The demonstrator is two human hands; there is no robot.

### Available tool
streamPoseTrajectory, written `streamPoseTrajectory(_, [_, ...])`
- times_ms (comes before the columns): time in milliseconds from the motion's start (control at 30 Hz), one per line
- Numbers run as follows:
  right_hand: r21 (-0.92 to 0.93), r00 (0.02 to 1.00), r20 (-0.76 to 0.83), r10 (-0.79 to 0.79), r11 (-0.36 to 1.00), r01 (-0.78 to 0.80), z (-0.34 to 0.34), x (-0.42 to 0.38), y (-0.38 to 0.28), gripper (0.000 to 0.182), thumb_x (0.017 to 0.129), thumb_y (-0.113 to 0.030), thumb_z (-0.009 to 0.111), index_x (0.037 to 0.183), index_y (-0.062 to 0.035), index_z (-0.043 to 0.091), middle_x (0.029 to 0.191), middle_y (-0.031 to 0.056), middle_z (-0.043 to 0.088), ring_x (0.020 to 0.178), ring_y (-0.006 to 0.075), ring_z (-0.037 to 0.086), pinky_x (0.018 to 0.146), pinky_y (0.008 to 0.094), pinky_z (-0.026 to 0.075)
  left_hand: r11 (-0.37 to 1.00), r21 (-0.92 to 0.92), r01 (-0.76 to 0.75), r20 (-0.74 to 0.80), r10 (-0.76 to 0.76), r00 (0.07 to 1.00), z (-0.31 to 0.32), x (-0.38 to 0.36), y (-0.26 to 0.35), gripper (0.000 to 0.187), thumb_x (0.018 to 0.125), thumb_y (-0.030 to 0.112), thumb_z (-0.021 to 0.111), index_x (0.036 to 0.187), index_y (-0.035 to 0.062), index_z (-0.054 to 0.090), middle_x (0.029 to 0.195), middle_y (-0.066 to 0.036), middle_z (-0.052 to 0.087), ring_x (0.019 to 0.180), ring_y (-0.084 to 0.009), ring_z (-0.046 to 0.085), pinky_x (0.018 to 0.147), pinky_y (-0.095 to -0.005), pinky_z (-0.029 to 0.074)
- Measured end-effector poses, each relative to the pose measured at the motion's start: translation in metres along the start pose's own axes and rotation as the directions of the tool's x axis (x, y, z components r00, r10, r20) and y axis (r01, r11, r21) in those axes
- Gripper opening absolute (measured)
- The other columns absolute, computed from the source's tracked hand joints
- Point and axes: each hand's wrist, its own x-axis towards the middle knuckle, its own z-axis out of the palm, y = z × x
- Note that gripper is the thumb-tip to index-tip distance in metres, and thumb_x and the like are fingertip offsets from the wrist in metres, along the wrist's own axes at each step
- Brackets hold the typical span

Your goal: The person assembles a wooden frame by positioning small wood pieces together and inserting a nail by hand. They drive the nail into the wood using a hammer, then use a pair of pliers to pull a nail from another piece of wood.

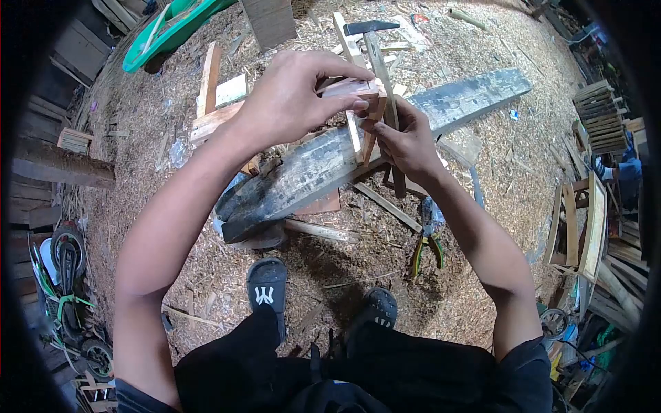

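My left hand [292,96] is closed on a short piece of wood [351,87], thumb below and fingers above. That piece meets the top of an upright wooden strip [372,124], forming a corner. My right hand [412,144] is closed round the handle of a hammer [375,51], its dark metal head pointing away from me. The thumb and fingertips of this hand are right at the upright strip. Beneath both hands runs a thick, worn beam [303,168], slanting from lower left to upper right.
Pliers with green and yellow handles [428,251] lie on the chip-covered ground right of my sandals [266,292]. Wood offcuts [210,79] lie beyond the beam. A green plastic piece [169,34] sits at far left. A wooden frame [582,227] stands at right, a small bike [65,289] at left.
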Motion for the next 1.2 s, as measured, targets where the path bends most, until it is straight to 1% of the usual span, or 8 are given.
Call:
streamPoseTrajectory(133, [0.024, 1.0, -0.004, -0.015, 1.0, 0.015, 0.001, 0.0, 0.002, 0.036, 0.098, -0.003, 0.065, 0.134, -0.0018, 0.06, 0.098, 0.0045, 0.074, 0.059, 0.002, 0.056, 0.048, 0.0196, 0.039, 0.991, 0.05, -0.121, -0.051, 0.123, 0.991, 0.005, -0.001, -0.002, 0.033, 0.089, 0.02, 0.08, 0.12, 0.0098, 0.077, 0.111, -0.011, 0.076, 0.099, -0.024, 0.075, 0.085, -0.0382, 0.06])
streamPoseTrajectory(233, [-0.008, 0.999, 0.015, -0.032, 0.999, 0.032, 0.005, -0.002, -0.003, 0.036, 0.099, -0.004, 0.065, 0.135, -0.0019, 0.06, 0.1, 0.0057, 0.075, 0.06, 0.0021, 0.057, 0.048, 0.0195, 0.039, 0.981, 0.148, -0.126, -0.077, 0.138, 0.987, 0.009, -0.001, 0.002, 0.033, 0.089, 0.022, 0.08, 0.12, 0.0104, 0.077, 0.113, -0.011, 0.076, 0.1, -0.0262, 0.074, 0.087, -0.0386, 0.06])
streamPoseTrajectory(300, [-0.048, 0.998, 0.018, 0.054, 0.997, -0.053, 0.008, -0.005, -0.011, 0.043, 0.099, 0.005, 0.059, 0.141, 0.0017, 0.054, 0.126, 0.0137, 0.069, 0.115, 0.023, 0.07, 0.098, 0.0344, 0.058, 0.989, 0.115, -0.09, -0.084, 0.1, 0.991, 0.012, -0.001, 0.003, 0.034, 0.089, 0.022, 0.08, 0.121, 0.0108, 0.077, 0.113, -0.011, 0.076, 0.101, -0.0267, 0.074, 0.088, -0.0391, 0.059])
streamPoseTrajectory(333, [-0.048, 0.998, 0.018, 0.054, 0.997, -0.053, 0.007, -0.004, -0.01, 0.043, 0.099, 0.005, 0.059, 0.141, 0.0017, 0.054, 0.126, 0.0137, 0.069, 0.115, 0.023, 0.07, 0.098, 0.0344, 0.058, 0.995, 0.082, -0.056, -0.09, 0.063, 0.994, 0.013, -0.001, 0.003, 0.035, 0.088, 0.023, 0.08, 0.121, 0.0113, 0.077, 0.114, -0.01, 0.076, 0.102, -0.0271, 0.074, 0.089, -0.0397, 0.059])
streamPoseTrajectory(633, [-0.014, 0.999, -0.017, 0.032, 0.999, -0.032, 0.006, -0.005, -0.002, 0.039, 0.099, 0.002, 0.061, 0.138, 0.0001, 0.057, 0.116, 0.0102, 0.073, 0.105, 0.0171, 0.072, 0.082, 0.0283, 0.059, 0.971, 0.219, -0.093, -0.119, 0.121, 0.985, 0.022, -0.004, 0.0, 0.035, 0.091, 0.026, 0.077, 0.125, 0.0166, 0.076, 0.122, -0.011, 0.073, 0.105, -0.0297, 0.072, 0.091, -0.0436, 0.057])
streamPoseTrajectory(833, [-0.036, 1.0, 0.004, 0.019, 0.999, -0.019, 0.003, -0.002, 0.004, 0.04, 0.099, 0.001, 0.063, 0.139, -0.0018, 0.058, 0.107, 0.0066, 0.075, 0.095, 0.0115, 0.07, 0.075, 0.0261, 0.057, 0.985, 0.167, -0.028, -0.112, 0.048, 0.993, 0.022, -0.005, 0.006, 0.028, 0.095, 0.025, 0.073, 0.122, 0.0203, 0.078, 0.116, -0.008, 0.071, 0.098, -0.028, 0.072, 0.087, -0.0428, 0.057])
streamPoseTrajectory(900, [-0.011, 0.997, -0.026, -0.066, 0.998, 0.066, 0.006, -0.001, 0.005, 0.033, 0.099, -0.008, 0.069, 0.13, -0.0029, 0.063, 0.097, 0.0035, 0.074, 0.062, 0.0021, 0.057, 0.049, 0.0198, 0.038, 0.983, 0.176, -0.051, -0.115, 0.072, 0.991, 0.022, -0.004, 0.005, 0.028, 0.095, 0.024, 0.073, 0.121, 0.02, 0.078, 0.116, -0.008, 0.071, 0.097, -0.0278, 0.072, 0.087, -0.0425, 0.057])
streamPoseTrajectory(1200, [-0.011, 0.998, -0.013, -0.057, 0.998, 0.057, 0.005, 0.001, 0.009, 0.032, 0.098, -0.008, 0.071, 0.129, -0.0041, 0.064, 0.09, 0.0003, 0.071, 0.057, 0.0013, 0.053, 0.046, 0.0205, 0.035, 0.976, 0.198, -0.088, -0.126, 0.115, 0.985, 0.024, -0.005, 0.004, 0.028, 0.095, 0.021, 0.071, 0.122, 0.0162, 0.078, 0.117, -0.01, 0.072, 0.093, -0.0277, 0.072, 0.084, -0.0408, 0.057])
